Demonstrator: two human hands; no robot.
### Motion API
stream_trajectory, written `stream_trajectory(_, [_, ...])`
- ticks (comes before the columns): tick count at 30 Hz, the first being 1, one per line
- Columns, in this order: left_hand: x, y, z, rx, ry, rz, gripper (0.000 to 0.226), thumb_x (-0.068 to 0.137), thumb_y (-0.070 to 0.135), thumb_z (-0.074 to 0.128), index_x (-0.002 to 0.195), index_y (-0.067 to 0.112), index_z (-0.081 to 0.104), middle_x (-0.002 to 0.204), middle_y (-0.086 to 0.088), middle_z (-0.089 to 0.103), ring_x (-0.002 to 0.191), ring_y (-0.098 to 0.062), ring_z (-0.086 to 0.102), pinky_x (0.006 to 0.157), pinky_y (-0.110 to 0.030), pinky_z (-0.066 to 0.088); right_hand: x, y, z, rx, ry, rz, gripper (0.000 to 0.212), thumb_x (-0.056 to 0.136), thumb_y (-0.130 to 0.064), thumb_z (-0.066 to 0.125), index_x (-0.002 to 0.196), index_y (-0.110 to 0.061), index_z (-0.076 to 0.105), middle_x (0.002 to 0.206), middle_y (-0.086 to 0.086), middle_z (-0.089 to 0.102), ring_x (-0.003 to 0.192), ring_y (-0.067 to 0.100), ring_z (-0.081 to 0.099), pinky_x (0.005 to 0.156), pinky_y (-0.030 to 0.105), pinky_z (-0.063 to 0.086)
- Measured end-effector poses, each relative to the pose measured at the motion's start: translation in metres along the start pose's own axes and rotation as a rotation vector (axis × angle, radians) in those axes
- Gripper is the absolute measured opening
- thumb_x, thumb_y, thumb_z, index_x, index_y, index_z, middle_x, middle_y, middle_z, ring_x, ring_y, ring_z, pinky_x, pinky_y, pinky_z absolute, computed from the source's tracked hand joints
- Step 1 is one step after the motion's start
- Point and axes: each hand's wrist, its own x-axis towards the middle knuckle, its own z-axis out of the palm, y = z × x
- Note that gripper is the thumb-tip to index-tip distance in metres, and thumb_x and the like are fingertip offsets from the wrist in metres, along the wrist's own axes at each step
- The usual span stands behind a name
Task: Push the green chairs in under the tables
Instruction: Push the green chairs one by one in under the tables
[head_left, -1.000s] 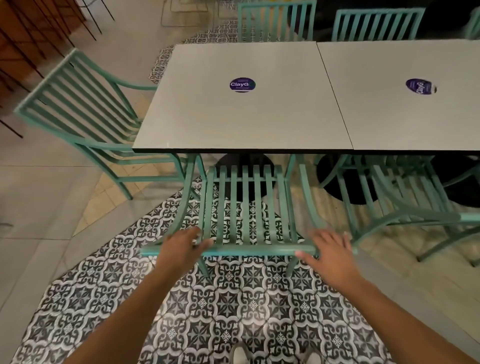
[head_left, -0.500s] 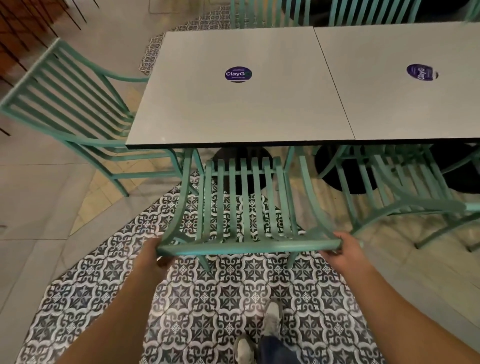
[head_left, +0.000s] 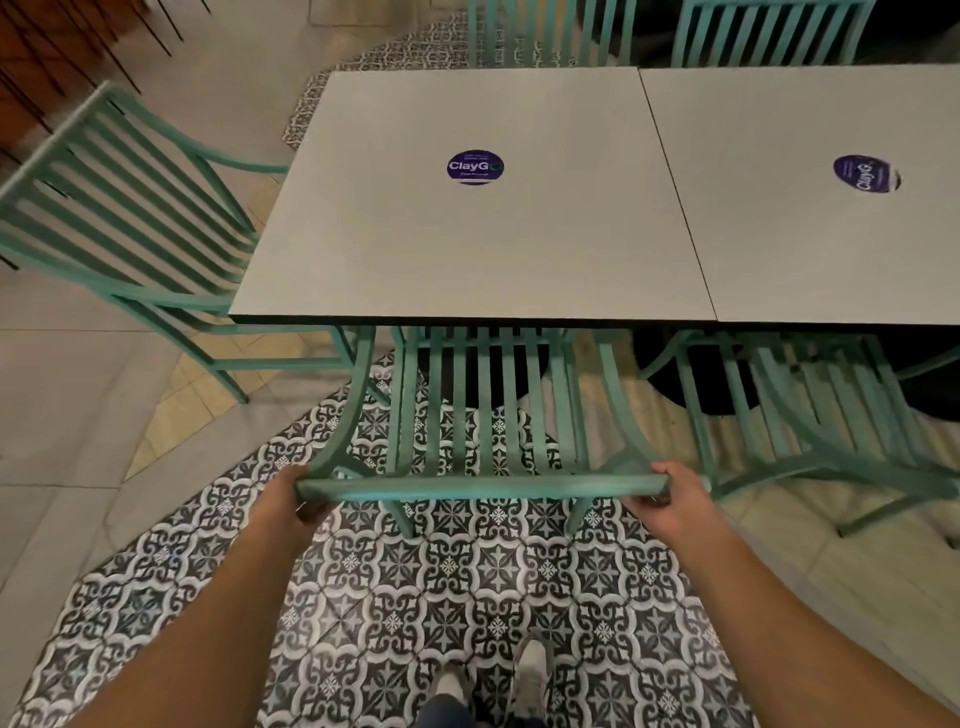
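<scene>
A green slatted metal chair stands in front of me, its seat partly under the near edge of a grey square table. My left hand grips the left end of the chair's top rail. My right hand grips the right end of that rail, thumb over the top. A second grey table adjoins on the right, with another green chair tucked under it.
A third green chair stands angled at the left table's left side. Two more green chair backs show beyond the tables. Black table bases sit underneath. The floor below me is patterned tile; my shoes are at the bottom.
My hands went from resting on top of the rail to gripping its two ends. The chair slid forward, its seat going further under the table, and I stepped closer.
</scene>
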Motion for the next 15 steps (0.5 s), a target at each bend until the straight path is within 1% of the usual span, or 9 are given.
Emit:
stream_trajectory(2, [0.005,0.005,0.008,0.015,0.006,-0.003,0.018,0.092,0.014,0.058,0.092,0.0,0.046,0.11,-0.02,0.057,0.106,-0.029,0.061,0.085,-0.039,0.054,0.003,-0.007,0.008,0.042,0.016,0.008,0.023,0.09,-0.007,0.056,0.113,-0.005,0.051,0.12,0.022,0.054,0.109,0.038,0.057,0.096,0.052,0.049])
stream_trajectory(4, [0.01,0.01,0.015,0.006,0.014,0.002,0.016,0.091,0.012,0.057,0.089,0.001,0.046,0.113,-0.02,0.057,0.106,-0.029,0.062,0.086,-0.039,0.054,0.006,-0.011,0.017,0.044,0.025,0.01,0.029,0.089,-0.007,0.057,0.117,-0.007,0.051,0.123,0.023,0.055,0.11,0.04,0.058,0.096,0.055,0.048])
stream_trajectory(7, [0.016,0.014,0.019,0.016,0.025,-0.001,0.014,0.092,0.013,0.056,0.09,0.001,0.048,0.113,-0.018,0.06,0.104,-0.029,0.064,0.088,-0.041,0.054,0.007,-0.011,0.024,0.057,0.069,0.009,0.027,0.09,-0.007,0.054,0.117,-0.008,0.051,0.124,0.022,0.052,0.111,0.039,0.056,0.097,0.054,0.048])
stream_trajectory(9, [0.02,0.013,0.017,0.022,0.057,0.003,0.015,0.091,0.015,0.058,0.09,0.002,0.05,0.108,-0.017,0.063,0.097,-0.028,0.066,0.083,-0.04,0.056,0.006,-0.01,0.027,0.048,0.095,-0.007,0.026,0.092,-0.007,0.052,0.118,-0.008,0.049,0.123,0.021,0.05,0.112,0.037,0.055,0.097,0.051,0.048])
stream_trajectory(10, [0.021,0.013,0.016,0.022,0.063,0.007,0.015,0.091,0.015,0.059,0.09,0.003,0.05,0.106,-0.017,0.064,0.092,-0.027,0.067,0.081,-0.039,0.056,0.004,-0.01,0.029,0.032,0.105,-0.013,0.023,0.093,-0.007,0.051,0.116,-0.007,0.049,0.122,0.02,0.05,0.113,0.037,0.054,0.098,0.05,0.048])
stream_trajectory(13, [0.024,0.016,0.016,0.045,0.089,0.035,0.015,0.09,0.016,0.06,0.092,0.004,0.051,0.104,-0.017,0.064,0.085,-0.027,0.067,0.076,-0.04,0.057,0.0,-0.008,0.033,0.005,0.126,-0.014,0.003,0.094,-0.008,0.049,0.096,-0.006,0.048,0.107,0.019,0.049,0.113,0.035,0.053,0.1,0.049,0.046])
stream_trajectory(15, [0.024,0.018,0.016,0.055,0.097,0.037,0.016,0.089,0.016,0.061,0.093,0.005,0.051,0.104,-0.017,0.064,0.085,-0.027,0.068,0.075,-0.04,0.057,-0.003,-0.007,0.034,0.002,0.132,-0.022,0.005,0.095,-0.007,0.05,0.091,-0.006,0.047,0.1,0.018,0.049,0.111,0.035,0.052,0.101,0.048,0.046])
